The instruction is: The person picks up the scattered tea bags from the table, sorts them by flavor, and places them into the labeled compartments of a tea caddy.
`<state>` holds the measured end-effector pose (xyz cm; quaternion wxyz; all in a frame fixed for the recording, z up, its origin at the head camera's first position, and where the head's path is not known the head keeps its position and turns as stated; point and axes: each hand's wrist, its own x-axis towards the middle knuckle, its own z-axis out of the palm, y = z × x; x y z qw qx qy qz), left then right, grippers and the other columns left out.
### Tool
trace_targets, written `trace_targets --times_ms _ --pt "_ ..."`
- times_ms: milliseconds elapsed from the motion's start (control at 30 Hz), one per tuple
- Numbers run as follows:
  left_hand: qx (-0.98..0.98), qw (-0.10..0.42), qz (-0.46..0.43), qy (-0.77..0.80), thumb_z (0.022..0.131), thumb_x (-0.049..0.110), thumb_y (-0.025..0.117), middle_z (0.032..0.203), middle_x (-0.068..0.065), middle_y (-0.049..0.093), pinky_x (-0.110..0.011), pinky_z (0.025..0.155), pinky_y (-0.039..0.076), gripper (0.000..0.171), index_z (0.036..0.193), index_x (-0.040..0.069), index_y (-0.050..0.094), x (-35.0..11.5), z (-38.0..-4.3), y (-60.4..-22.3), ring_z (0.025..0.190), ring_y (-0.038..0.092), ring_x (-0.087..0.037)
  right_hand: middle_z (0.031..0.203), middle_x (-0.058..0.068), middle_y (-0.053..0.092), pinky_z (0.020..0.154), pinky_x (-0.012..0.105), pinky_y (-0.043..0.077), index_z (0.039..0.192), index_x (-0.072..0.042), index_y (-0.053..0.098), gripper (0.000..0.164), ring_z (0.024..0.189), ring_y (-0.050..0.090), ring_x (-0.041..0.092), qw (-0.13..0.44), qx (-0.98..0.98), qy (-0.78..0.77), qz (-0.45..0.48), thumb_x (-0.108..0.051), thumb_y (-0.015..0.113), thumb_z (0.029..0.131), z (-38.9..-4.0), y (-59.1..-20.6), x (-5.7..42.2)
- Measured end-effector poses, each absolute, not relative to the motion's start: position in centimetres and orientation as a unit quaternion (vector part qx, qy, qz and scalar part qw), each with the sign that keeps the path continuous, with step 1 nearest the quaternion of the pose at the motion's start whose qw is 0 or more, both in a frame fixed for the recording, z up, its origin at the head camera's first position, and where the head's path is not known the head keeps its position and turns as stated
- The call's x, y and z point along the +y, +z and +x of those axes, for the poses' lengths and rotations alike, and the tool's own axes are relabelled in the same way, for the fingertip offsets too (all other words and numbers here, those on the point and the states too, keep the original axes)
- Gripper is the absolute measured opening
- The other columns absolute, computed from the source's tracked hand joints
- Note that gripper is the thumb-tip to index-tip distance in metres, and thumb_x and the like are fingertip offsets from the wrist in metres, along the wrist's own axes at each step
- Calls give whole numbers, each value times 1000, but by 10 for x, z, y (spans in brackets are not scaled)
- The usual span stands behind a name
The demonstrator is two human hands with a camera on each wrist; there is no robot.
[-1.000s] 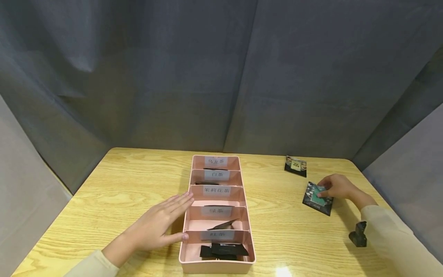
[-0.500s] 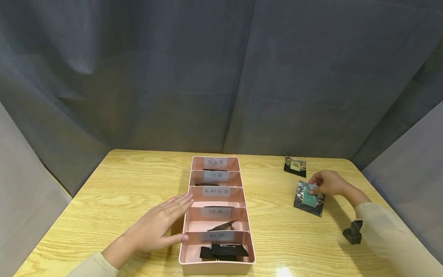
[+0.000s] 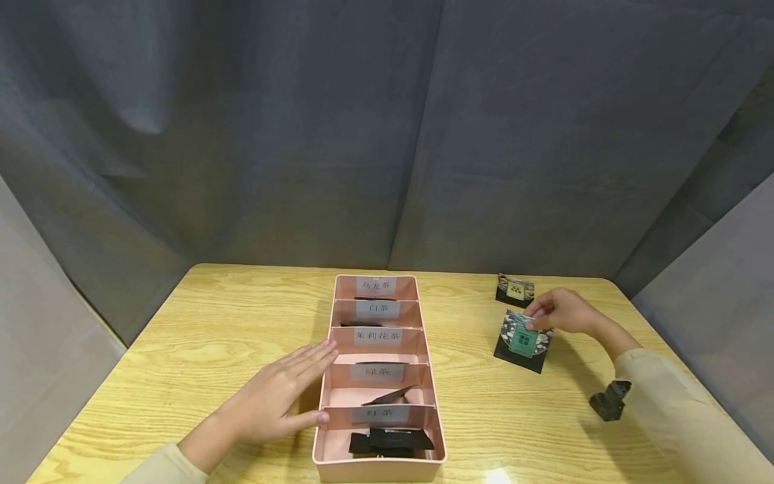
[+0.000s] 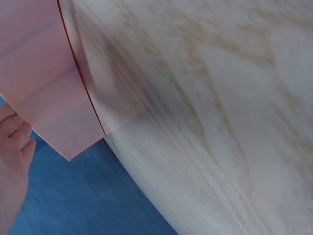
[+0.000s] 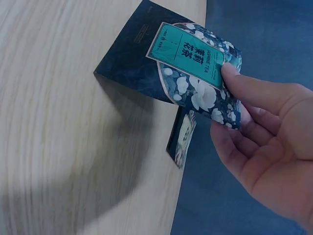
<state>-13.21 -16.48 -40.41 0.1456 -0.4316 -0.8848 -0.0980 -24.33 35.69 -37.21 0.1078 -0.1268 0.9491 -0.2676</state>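
Between thumb and fingers my right hand [image 3: 565,311] pinches the top edge of a black tea sachet [image 3: 523,341], its green label reading "Jasmine Tea" in the right wrist view [image 5: 188,54]. The sachet is tilted and casts a shadow on the table. My left hand [image 3: 278,393] rests with extended fingers on the left rim of a pink divided box [image 3: 323,396]. Labels mark the box's compartments. Black sachets [image 3: 393,440] lie in the nearest compartment, and thin dark sachet edges show in others; the third from the front shows a pink floor.
Another black sachet with a yellow label [image 3: 515,290] lies near the table's back right edge. The wooden table [image 3: 484,417] meets a dark grey curtain [image 3: 314,148] behind. A black wrist-camera mount [image 3: 611,401] hangs below the right forearm.
My right hand has moved left and slightly away from me with the jasmine tea sachet, lifting it off the table. The left hand has stayed on the box rim.
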Motion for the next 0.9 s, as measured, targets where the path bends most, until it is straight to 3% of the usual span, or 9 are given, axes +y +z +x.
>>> trace_targets --times_ms 333,900 --pt "-885 147 -431 -98 86 50 63 156 -13 35 -40 115 37 84 151 7 30 -165 -133 -405 142 39 -26 86 6 72 62 23 50 99 2 71 32 74 61 9 125 943 -277 -138 -23 77 80 -246 -357 336" --pt "-884 151 -432 -95 86 50 64 156 -12 34 -41 115 38 85 151 8 29 -164 -134 -405 142 40 -26 79 5 74 60 19 52 89 -3 75 18 68 64 6 102 938 -252 -214 -18 78 79 -243 -317 290"
